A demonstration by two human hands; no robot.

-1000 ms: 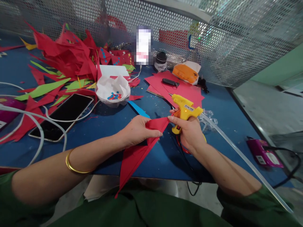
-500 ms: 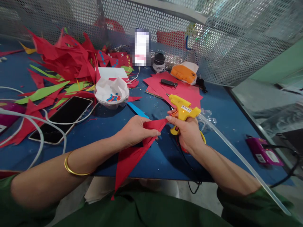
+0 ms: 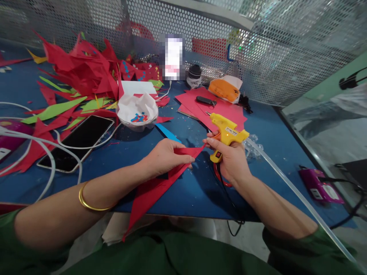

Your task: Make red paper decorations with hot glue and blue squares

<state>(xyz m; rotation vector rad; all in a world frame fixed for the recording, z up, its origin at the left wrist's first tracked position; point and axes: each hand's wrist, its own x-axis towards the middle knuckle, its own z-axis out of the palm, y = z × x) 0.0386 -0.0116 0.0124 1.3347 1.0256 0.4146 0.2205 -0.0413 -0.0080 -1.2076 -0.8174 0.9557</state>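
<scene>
Between the thumb and fingers of my left hand (image 3: 168, 158) is a folded piece of red paper (image 3: 153, 193), whose long point hangs past the table's front edge. My right hand (image 3: 233, 160) grips a yellow hot glue gun (image 3: 226, 128), nozzle pointing up and away to the left. The thumb and fingertips of that hand also pinch the red paper's right tip. A long clear glue stick (image 3: 286, 183) sticks out of the gun's back toward my right sleeve. Part of a red-handled tool (image 3: 226, 184) lies under my right wrist; its kind is hidden.
A paper-lined bowl (image 3: 137, 109) holds small coloured bits. Left of it lie a phone (image 3: 78, 141), white cables and a heap of red and green cuttings (image 3: 83, 72). Red sheets (image 3: 226, 110) carry a black fob (image 3: 205, 101). A purple box (image 3: 319, 185) sits at right.
My right hand has shifted slightly right with the glue gun, drawing the paper's tip along. The hanging point of the red paper has swung left.
</scene>
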